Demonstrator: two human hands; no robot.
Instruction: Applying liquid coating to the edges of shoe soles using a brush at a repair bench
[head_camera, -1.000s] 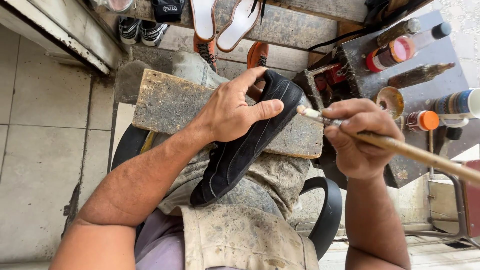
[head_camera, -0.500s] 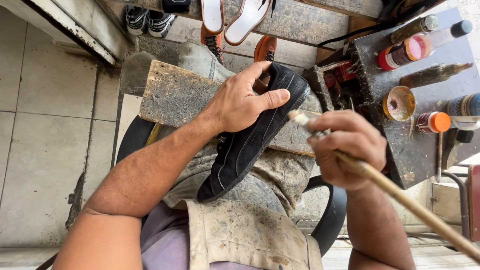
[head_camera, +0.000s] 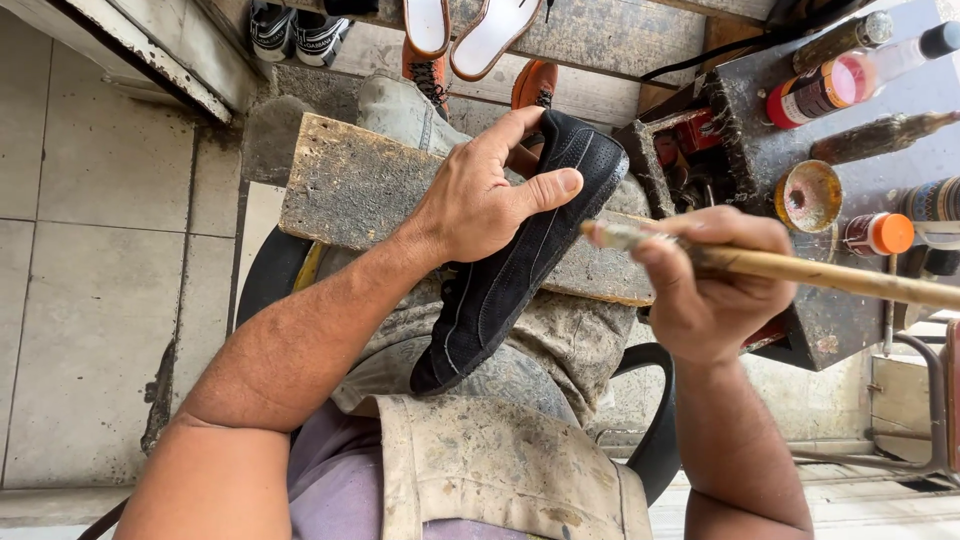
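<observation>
Grey floor tiles (head_camera: 90, 250) fill the left of the view, and a stained dark desk (head_camera: 760, 150) crowded with bottles runs off the right edge, so several of its containers are cut off. On the person's lap lies a worn, paint-flecked wooden board (head_camera: 350, 185), with dirty trousers below it.

Across that board rests a black suede low-top shoe with perforated toe and stitched side lines (head_camera: 510, 270), its toe pointing up toward the desk and its heel hanging down over the lap. Its inside and far side are hidden by the left hand (head_camera: 480, 195), which clasps the upper part: thumb laid across the near side, fingers curled over the top edge.

Just to the right of the shoe, the right hand (head_camera: 720, 285) is closed in a pinch round a long wooden-handled brush (head_camera: 800, 268); the pale bristle tip sits just beside the shoe's side, and whether it touches cannot be made out. The handle's far end is cut off. A small open tin of reddish paste (head_camera: 807, 196) stands on the desk behind the brush.
</observation>
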